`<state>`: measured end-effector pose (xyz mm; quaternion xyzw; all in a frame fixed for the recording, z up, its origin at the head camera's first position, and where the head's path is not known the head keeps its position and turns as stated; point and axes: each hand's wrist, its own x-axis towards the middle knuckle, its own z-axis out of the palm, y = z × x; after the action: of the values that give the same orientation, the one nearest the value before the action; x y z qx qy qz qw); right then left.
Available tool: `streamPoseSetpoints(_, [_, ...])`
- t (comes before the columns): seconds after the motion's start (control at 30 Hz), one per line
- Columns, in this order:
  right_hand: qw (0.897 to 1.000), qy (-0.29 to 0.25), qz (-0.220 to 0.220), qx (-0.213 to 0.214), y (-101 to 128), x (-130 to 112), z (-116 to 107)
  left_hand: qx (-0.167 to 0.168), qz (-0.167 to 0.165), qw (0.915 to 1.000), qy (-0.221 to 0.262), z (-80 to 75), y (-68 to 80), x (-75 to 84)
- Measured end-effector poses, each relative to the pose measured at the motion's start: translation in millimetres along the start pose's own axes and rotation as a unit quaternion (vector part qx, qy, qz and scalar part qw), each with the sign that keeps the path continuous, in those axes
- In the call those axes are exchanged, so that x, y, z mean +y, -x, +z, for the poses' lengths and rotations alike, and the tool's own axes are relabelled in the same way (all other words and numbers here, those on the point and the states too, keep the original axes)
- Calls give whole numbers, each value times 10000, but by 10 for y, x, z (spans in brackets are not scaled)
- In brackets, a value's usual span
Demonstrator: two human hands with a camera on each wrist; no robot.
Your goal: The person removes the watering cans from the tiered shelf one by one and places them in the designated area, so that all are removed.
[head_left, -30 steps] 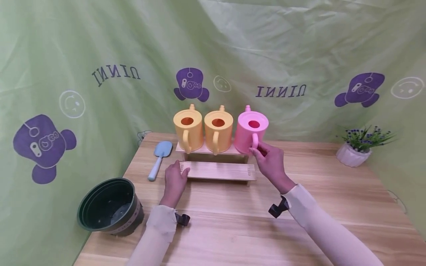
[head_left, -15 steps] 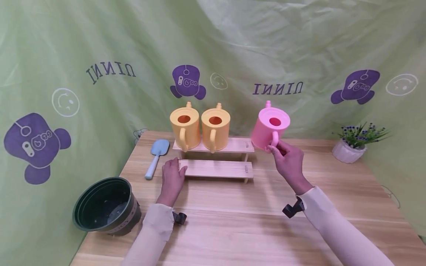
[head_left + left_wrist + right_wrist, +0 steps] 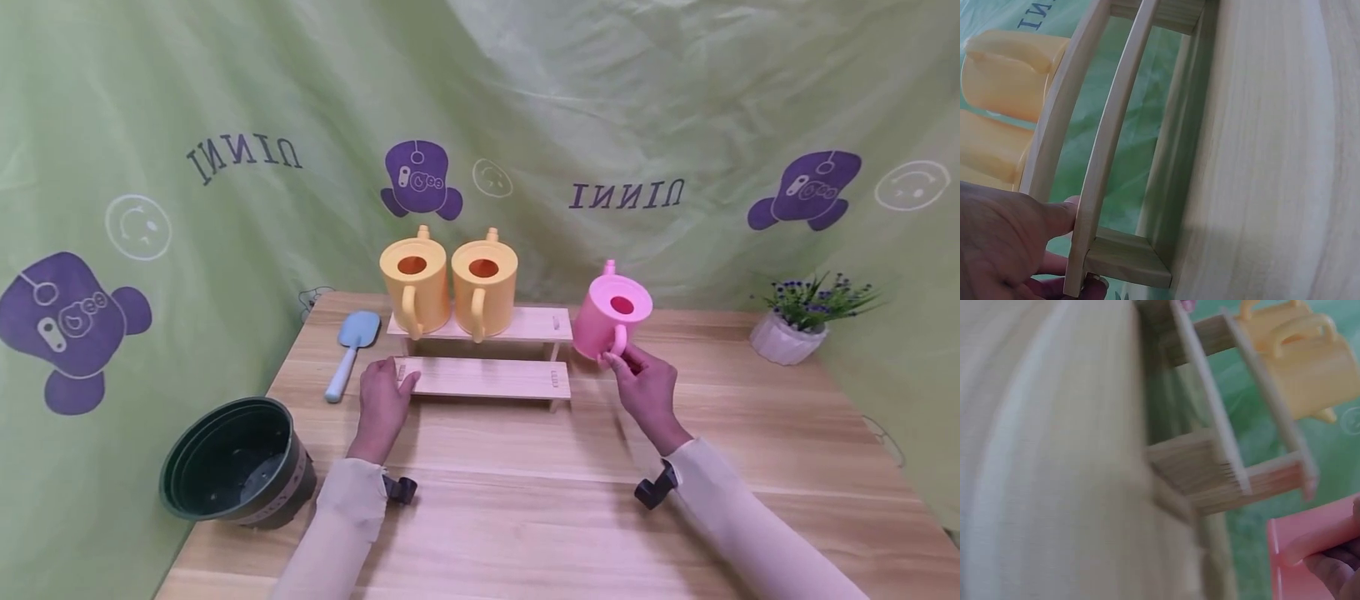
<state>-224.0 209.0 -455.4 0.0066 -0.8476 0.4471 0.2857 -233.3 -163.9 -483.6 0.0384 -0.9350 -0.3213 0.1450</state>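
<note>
Pink watering can point(image 3: 597, 327) is just right of the wooden step stand point(image 3: 483, 380); I see my right grip point(image 3: 647, 392) pinching its handle point(image 3: 620, 339), my left grip point(image 3: 383, 406) pinching the stand's left end.

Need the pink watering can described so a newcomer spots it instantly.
On the wooden table, find the two-tier wooden shelf. Just past its right end in the head view is the pink watering can, held in the person's right hand. Its colour sets it apart from the two yellow watering cans on the shelf.
</note>
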Motion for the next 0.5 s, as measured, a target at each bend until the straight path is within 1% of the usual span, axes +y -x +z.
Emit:
streamPoseSetpoints(0.1, [9999,113,30,-16,54,59,78,6,11,10000,3,-19,-12,-9])
streamPoseSetpoints(0.23, [9993,333,151,-44,118,143,144,-74,49,9999,-92,-30,-19,-5])
streamPoseSetpoints(0.4, [9989,363,278,-124,191,202,178,-121,75,9996,-233,-50,-2,21])
streamPoseSetpoints(0.5, [9982,393,372,-255,216,227,182,-117,47,9997,-229,-55,3,30])
